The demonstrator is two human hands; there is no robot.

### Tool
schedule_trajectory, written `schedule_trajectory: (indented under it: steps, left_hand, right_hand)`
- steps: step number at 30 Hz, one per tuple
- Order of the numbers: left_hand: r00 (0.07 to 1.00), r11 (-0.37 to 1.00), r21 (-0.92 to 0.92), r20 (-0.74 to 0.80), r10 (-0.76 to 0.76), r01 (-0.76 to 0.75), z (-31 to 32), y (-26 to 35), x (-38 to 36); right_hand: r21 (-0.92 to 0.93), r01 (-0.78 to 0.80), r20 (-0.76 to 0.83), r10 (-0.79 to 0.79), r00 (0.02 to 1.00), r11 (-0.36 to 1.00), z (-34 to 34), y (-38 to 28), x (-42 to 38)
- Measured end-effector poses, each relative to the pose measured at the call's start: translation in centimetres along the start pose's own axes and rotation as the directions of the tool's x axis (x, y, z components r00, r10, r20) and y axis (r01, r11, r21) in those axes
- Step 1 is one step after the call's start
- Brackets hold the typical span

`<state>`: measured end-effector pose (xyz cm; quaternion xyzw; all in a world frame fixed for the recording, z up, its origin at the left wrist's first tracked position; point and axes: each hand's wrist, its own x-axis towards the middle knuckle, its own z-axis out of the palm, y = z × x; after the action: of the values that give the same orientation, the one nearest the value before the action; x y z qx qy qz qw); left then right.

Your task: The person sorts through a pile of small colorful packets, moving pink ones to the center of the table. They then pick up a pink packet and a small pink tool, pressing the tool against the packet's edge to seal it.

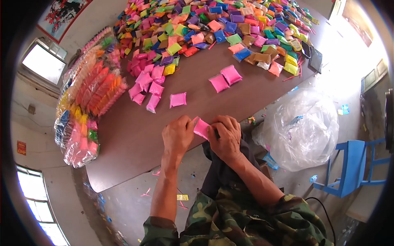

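Between my two hands, at the near edge of the table, is a small pink packet (pixel 201 128) in clear wrap. My left hand (pixel 178 133) pinches its left end, and my right hand (pixel 225 136) grips its right end with curled fingers. Just beyond my left hand a single pink packet (pixel 178 100) lies flat on the table. Farther off, two pink packets (pixel 225 78) rest side by side, touching. To the left of these is a loose cluster of pink packets (pixel 146 84).
A big heap of colourful packets (pixel 213 28) covers the table's far side. Stacked clear bags of packets (pixel 90 94) line the left edge of the brown table (pixel 123 143). On the right are a large clear plastic bag (pixel 303 127), a blue chair (pixel 351 168) and a dark phone-like object (pixel 315 60).
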<state>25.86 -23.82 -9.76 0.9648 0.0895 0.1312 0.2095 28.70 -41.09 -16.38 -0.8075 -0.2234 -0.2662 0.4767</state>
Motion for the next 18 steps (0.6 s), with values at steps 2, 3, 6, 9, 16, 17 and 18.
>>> schedule_trajectory:
  steps: [2,3,6,9,16,17,18]
  left_hand:
    - [0.999,0.995,-0.092,-0.028,0.040,-0.042,0.0,0.7,-1.3]
    - [0.997,0.988,-0.139,-0.049,0.054,-0.060,0.2,1.0,-2.2]
    - [0.990,0.985,-0.149,-0.117,0.075,-0.092,1.6,1.1,-4.5]
    - [0.990,0.993,-0.114,-0.138,0.001,-0.017,1.5,0.1,-4.4]
    - [0.981,0.979,-0.204,-0.187,-0.054,0.015,1.1,-0.9,-4.7]
    - [0.984,0.971,-0.237,-0.169,-0.056,0.014,1.1,-0.2,-4.9]
    - [0.986,0.963,-0.270,-0.157,-0.058,0.014,1.1,0.2,-4.9]
  right_hand:
    - [-0.006,-0.019,0.002,0.019,1.000,1.000,-0.1,-0.2,-0.2]
    - [-0.009,-0.019,-0.007,0.019,1.000,1.000,0.0,-0.1,-0.3]
    - [-0.015,-0.002,-0.022,0.002,1.000,1.000,0.3,0.0,-0.1]
    - [-0.025,0.002,-0.005,-0.002,1.000,1.000,0.0,-0.1,-0.2]
    - [-0.027,0.005,0.006,-0.005,1.000,1.000,0.0,-0.3,-0.2]
    - [-0.023,0.013,0.006,-0.013,1.000,1.000,0.0,-0.4,-0.2]
    - [-0.028,0.020,0.010,-0.020,1.000,0.999,0.0,-0.4,-0.3]
